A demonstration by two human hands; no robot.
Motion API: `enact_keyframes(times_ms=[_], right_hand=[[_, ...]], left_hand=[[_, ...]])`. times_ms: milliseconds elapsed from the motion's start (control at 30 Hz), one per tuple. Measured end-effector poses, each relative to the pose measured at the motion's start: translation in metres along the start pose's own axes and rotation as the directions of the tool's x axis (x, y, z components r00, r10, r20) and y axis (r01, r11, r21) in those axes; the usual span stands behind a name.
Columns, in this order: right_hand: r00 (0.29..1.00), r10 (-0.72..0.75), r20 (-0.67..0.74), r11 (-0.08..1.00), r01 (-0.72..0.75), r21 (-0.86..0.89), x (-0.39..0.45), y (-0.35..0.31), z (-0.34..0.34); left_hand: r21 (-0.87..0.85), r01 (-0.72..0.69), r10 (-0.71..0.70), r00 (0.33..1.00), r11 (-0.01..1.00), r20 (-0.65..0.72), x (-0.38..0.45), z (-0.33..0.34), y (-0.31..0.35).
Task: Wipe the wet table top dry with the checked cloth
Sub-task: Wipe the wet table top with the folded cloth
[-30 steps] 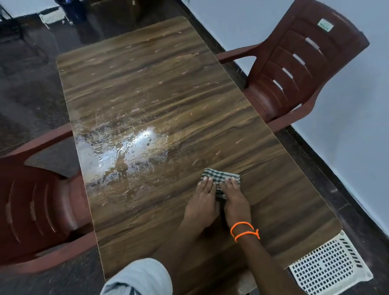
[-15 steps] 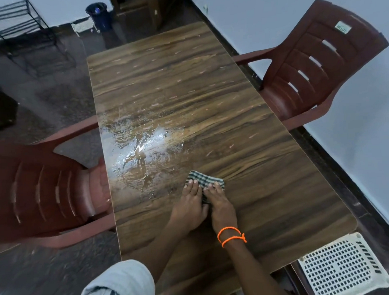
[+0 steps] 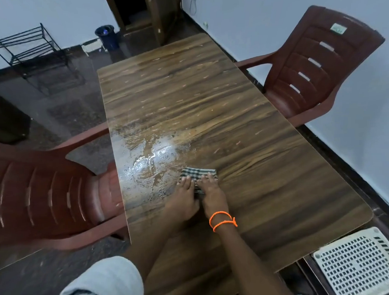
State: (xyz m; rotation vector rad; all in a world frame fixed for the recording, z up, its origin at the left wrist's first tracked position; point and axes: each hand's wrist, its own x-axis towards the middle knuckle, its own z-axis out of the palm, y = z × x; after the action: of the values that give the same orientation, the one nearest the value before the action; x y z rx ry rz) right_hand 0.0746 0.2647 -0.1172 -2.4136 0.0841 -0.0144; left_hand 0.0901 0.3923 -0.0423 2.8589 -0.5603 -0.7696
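A folded green-and-white checked cloth (image 3: 197,174) lies on the brown wood-grain table top (image 3: 243,132). My left hand (image 3: 182,200) and my right hand (image 3: 213,194) lie side by side on it, fingers straight, pressing it flat. An orange cord bracelet circles my right wrist. A shiny pool of water (image 3: 152,164) spreads over the table's left half, and the cloth's left edge is at the puddle's right border. Most of the cloth is hidden under my fingers.
One brown plastic chair (image 3: 45,196) stands close against the table's left side, another (image 3: 323,70) at the right by the wall. A white perforated stool (image 3: 358,263) sits at the near right corner. A black wire rack (image 3: 31,51) and a dark bin (image 3: 106,36) stand far back.
Both hands have slid the cloth to the left across the table, up to the edge of the puddle. The view has tilted up, showing more of the room.
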Motion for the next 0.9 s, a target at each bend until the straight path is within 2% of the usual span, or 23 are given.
enact_keyframes(times_ms=[100, 200, 400, 533, 733, 900], right_hand=[[0.996, 0.011, -0.089, 1.000, -0.010, 0.018, -0.035, -0.012, 0.001], [0.988, 0.061, -0.143, 0.998, -0.060, 0.014, -0.057, -0.015, -0.004], [0.921, 0.267, -0.284, 0.950, -0.301, -0.083, -0.029, -0.051, 0.013], [0.901, 0.340, -0.269, 0.923, -0.374, -0.087, -0.009, -0.084, 0.035], [0.889, 0.326, -0.322, 0.935, -0.354, -0.031, -0.033, -0.134, 0.089], [0.852, 0.367, -0.373, 0.918, -0.398, -0.006, -0.087, -0.144, 0.102]], left_hand=[[0.125, -0.123, 0.123, 0.992, 0.985, 0.005, -0.015, 0.012, -0.016], [0.136, -0.254, 0.257, 0.966, 0.958, -0.007, -0.017, 0.009, -0.017], [0.247, -0.454, 0.473, 0.881, 0.856, -0.023, 0.015, -0.007, -0.047], [0.241, -0.492, 0.510, 0.860, 0.837, -0.016, 0.024, -0.020, -0.096], [0.162, -0.552, 0.552, 0.832, 0.818, 0.047, -0.007, -0.018, -0.160], [0.176, -0.650, 0.650, 0.757, 0.739, 0.066, -0.049, -0.003, -0.162]])
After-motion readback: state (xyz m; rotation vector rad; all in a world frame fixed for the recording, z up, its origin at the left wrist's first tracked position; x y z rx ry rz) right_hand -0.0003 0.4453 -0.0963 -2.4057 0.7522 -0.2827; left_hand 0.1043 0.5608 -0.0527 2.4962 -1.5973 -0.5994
